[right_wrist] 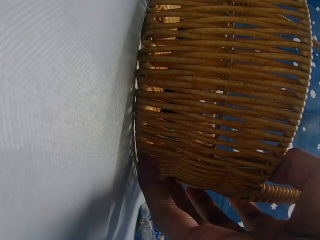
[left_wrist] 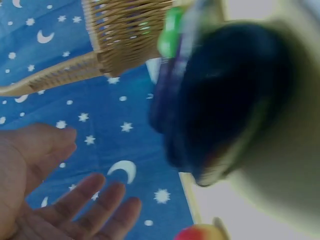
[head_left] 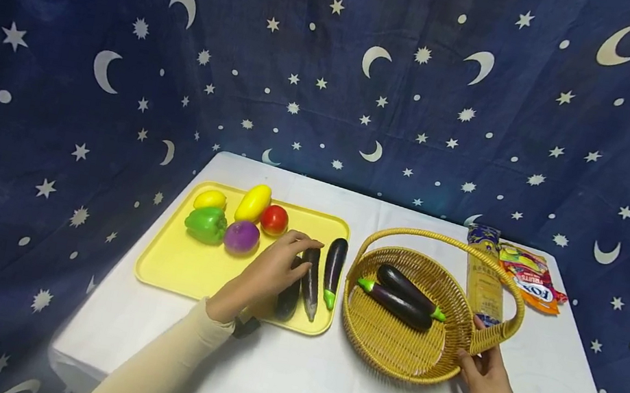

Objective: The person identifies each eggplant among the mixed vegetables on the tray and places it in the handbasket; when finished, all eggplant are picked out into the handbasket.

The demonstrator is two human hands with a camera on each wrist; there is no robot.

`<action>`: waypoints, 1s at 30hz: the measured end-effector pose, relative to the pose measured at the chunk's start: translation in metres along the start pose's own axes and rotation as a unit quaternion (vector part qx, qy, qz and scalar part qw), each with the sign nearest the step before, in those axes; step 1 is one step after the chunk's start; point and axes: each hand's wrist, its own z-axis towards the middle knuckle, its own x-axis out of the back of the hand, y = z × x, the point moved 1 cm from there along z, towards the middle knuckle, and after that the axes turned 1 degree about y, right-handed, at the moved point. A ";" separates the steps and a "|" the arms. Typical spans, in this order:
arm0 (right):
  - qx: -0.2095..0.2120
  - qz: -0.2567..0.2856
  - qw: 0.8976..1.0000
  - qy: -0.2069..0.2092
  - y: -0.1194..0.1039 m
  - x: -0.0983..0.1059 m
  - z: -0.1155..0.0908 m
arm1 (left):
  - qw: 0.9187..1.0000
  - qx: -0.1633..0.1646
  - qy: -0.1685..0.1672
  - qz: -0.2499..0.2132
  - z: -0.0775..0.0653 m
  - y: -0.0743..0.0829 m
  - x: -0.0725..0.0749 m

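"What's the left hand (head_left: 272,266) doing?"

"It's over the dark eggplants (head_left: 311,276) on the yellow tray (head_left: 172,266). From above I can't tell if it touches them. Its wrist camera shows loose fingers, the thumb well apart, and nothing in them."

"And the right hand (head_left: 485,378)?"

"It grips the basket (head_left: 390,345) by its side, next to the handle. From above, most fingers hide. Its wrist camera shows them on the woven outside wall, with the thumb up by the rim."

"Count for me!"

"3 eggplants on the tray, 2 in the basket. The tray also has 1 purple ball-shaped thing (head_left: 242,238), 1 red tomato (head_left: 275,220), 1 green pepper (head_left: 206,225) and 2 yellow fruits (head_left: 254,204). Behind the basket are 1 pasta pack (head_left: 485,288) and 1 candy bag (head_left: 529,277)."

"Where's there room?"

"Tray and basket sit just beside each other, with a thin gap. Bare yellow shows at the tray's near left corner. White tablecloth (head_left: 321,385) shows from the basket to the table's near edge."
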 end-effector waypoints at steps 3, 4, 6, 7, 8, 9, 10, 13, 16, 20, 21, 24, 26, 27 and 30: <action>-0.002 0.001 1.000 0.002 -0.001 0.000 0.000 | 1.000 0.018 0.005 0.010 -0.008 -0.008 -0.006; -0.001 0.001 1.000 0.002 -0.001 0.000 0.000 | 1.000 0.022 0.009 0.014 -0.009 -0.009 -0.007; 0.001 0.002 1.000 0.003 -0.002 0.000 -0.001 | 0.999 0.026 0.016 0.021 -0.011 -0.011 -0.011; 0.001 0.002 1.000 0.003 -0.002 0.000 -0.001 | 0.999 0.026 0.019 0.025 -0.011 -0.012 -0.012; 0.002 0.005 1.000 0.003 -0.003 0.000 -0.001 | 0.999 0.028 0.018 0.027 -0.011 -0.012 -0.014; 0.002 0.007 1.000 0.002 -0.003 0.000 -0.001 | 0.999 0.032 0.016 0.031 -0.012 -0.012 -0.015; 0.001 0.009 1.000 0.001 -0.003 0.000 -0.002 | 0.999 0.036 0.013 0.033 -0.012 -0.012 -0.017; -0.002 0.014 1.000 -0.003 -0.003 -0.001 -0.001 | 0.998 0.044 0.005 0.039 -0.014 -0.012 -0.020; 0.000 0.013 1.000 -0.004 -0.001 -0.001 -0.001 | 0.998 0.049 0.002 0.044 -0.016 -0.013 -0.021; 0.002 0.010 1.000 -0.005 0.000 0.000 0.000 | 0.997 0.054 -0.004 0.049 -0.017 -0.015 -0.024; 0.001 0.010 1.000 -0.004 0.000 0.000 -0.001 | 0.997 0.055 -0.007 0.051 -0.017 -0.015 -0.025; -0.002 0.007 1.000 -0.002 0.000 0.000 0.000 | 0.996 0.058 -0.013 0.059 -0.017 -0.018 -0.028; -0.004 0.008 1.000 -0.002 0.000 0.000 -0.001 | 0.996 0.061 -0.016 0.065 -0.016 -0.020 -0.030; -0.003 0.007 1.000 -0.001 -0.001 0.000 -0.001 | 0.996 0.064 -0.016 0.065 -0.016 -0.020 -0.031; -0.007 0.010 1.000 0.000 -0.001 -0.001 -0.001 | 0.994 0.078 -0.020 0.069 -0.016 -0.021 -0.032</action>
